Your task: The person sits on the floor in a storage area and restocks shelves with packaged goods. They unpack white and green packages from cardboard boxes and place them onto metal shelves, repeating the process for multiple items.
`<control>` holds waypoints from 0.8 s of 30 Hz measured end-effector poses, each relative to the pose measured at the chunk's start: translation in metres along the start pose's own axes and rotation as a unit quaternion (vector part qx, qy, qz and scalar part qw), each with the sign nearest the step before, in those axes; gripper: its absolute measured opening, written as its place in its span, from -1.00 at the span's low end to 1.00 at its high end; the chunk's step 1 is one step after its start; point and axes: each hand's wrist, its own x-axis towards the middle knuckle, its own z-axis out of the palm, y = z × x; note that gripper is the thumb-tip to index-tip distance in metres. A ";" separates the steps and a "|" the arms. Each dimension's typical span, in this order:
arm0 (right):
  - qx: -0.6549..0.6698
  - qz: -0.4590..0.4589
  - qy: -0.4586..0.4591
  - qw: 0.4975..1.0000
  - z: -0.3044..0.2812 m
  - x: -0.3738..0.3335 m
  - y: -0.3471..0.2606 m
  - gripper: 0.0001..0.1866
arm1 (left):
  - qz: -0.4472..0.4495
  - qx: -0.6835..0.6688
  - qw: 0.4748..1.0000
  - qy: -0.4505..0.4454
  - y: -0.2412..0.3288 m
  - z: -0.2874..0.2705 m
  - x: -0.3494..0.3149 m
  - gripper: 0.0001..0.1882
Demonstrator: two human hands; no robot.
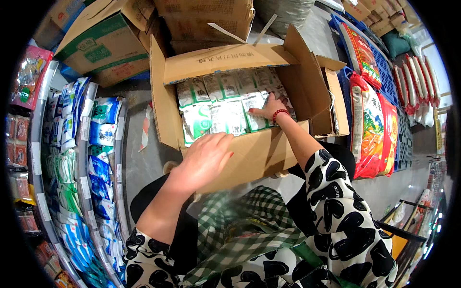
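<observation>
An open cardboard box stands in front of me, packed with white-and-green plastic packets in rows. My right hand, with a red bead bracelet at the wrist, reaches in over the box's right side. Its thumb and fingers are spread on the packets there; some fingertips are hidden. By the near edge of the box is my left hand, above the folded-down near flap. Its fingers are loosely bent, the thumb stands apart, and nothing shows in it.
Shelves at the left hold blue-and-white packets. A larger carton stands behind them, with another carton beyond the open box. Large red-and-yellow bags lie on a blue plastic pallet at the right.
</observation>
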 end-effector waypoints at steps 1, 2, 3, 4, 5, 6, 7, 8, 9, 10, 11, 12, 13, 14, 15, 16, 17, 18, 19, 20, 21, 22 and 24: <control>-0.008 0.004 0.000 1.000 0.001 -0.004 -0.006 0.24 | 0.001 -0.005 1.000 0.004 0.001 -0.001 0.001 -0.64; -0.016 0.007 -0.001 1.000 0.001 -0.009 -0.012 0.24 | 0.002 -0.009 1.000 0.008 0.002 -0.002 0.002 -0.65; -0.039 0.011 0.008 0.999 0.003 -0.013 -0.018 0.21 | -0.004 -0.001 1.000 0.001 0.003 -0.002 0.003 -0.65; -0.059 0.022 0.017 0.998 0.004 -0.016 -0.020 0.18 | -0.005 0.006 1.000 -0.009 0.004 0.001 0.006 -0.66; -0.079 0.032 0.027 0.996 0.005 -0.017 -0.021 0.16 | -0.005 0.013 1.000 -0.019 0.004 0.003 0.008 -0.66; -0.063 0.023 0.025 0.997 0.006 -0.011 -0.015 0.16 | -0.002 0.010 1.000 -0.016 0.002 0.004 0.009 -0.67; -0.046 0.014 0.023 0.999 0.008 -0.001 -0.005 0.17 | 0.002 0.008 1.000 -0.013 0.001 0.005 0.011 -0.67; -0.029 0.003 0.020 0.999 0.007 0.001 -0.004 0.17 | 0.002 0.006 1.000 -0.011 -0.001 0.005 0.010 -0.68; -0.048 -0.021 0.089 0.995 0.010 -0.002 -0.002 -0.23 | -0.002 0.008 1.000 -0.011 -0.003 0.005 0.008 -0.68; -0.041 -0.036 0.111 0.992 0.013 0.005 0.006 -0.37 | -0.002 0.007 1.000 -0.008 -0.005 0.007 0.009 -0.68; -0.034 -0.052 0.133 0.989 0.017 0.016 0.017 -0.50 | -0.002 0.007 1.000 -0.006 -0.006 0.008 0.010 -0.68; -0.026 -0.067 0.155 0.985 0.020 0.025 0.030 -0.63 | -0.005 0.004 1.000 -0.008 -0.004 0.006 0.011 -0.68; 0.000 -0.097 0.222 0.970 0.015 0.021 0.032 -0.75 | -0.013 0.001 1.000 -0.008 -0.003 0.003 0.011 -0.68; 0.061 -0.078 0.229 0.968 0.002 0.004 0.026 -0.78 | -0.019 -0.003 1.000 -0.009 -0.003 0.001 0.010 -0.68; 0.077 -0.092 0.229 0.966 0.002 0.014 0.036 -0.79 | -0.014 -0.010 1.000 0.006 -0.004 0.000 0.010 -0.68; 0.092 -0.106 0.228 0.963 -0.004 0.014 0.039 -0.79 | -0.009 -0.017 1.000 0.021 -0.004 -0.001 0.009 -0.67; 0.189 -0.126 0.201 0.953 -0.018 0.002 0.036 -0.80 | -0.004 -0.025 0.999 0.036 -0.003 -0.002 0.008 -0.67; 0.253 -0.171 0.156 0.939 -0.019 0.010 0.047 -0.74 | -0.013 -0.054 0.997 0.051 -0.004 -0.002 0.007 -0.65; 0.323 -0.187 0.110 0.921 -0.026 0.009 0.049 -0.73 | -0.016 -0.085 0.994 0.068 -0.005 -0.001 0.012 -0.63; 0.389 -0.203 0.064 0.896 -0.033 0.008 0.050 -0.72 | -0.018 -0.116 0.990 0.083 -0.006 0.001 0.016 -0.62; 0.434 -0.216 0.010 0.874 -0.039 0.004 0.054 -0.71 | -0.029 -0.140 0.984 0.105 -0.005 0.002 0.020 -0.55; 0.479 -0.235 -0.052 0.844 -0.049 -0.012 0.039 -0.70 | -0.049 -0.158 0.978 0.129 -0.007 0.000 0.019 -0.48; 0.625 -0.240 -0.173 0.723 -0.068 -0.052 0.014 -0.77 | -0.083 -0.223 0.952 0.195 -0.013 0.004 0.020 -0.36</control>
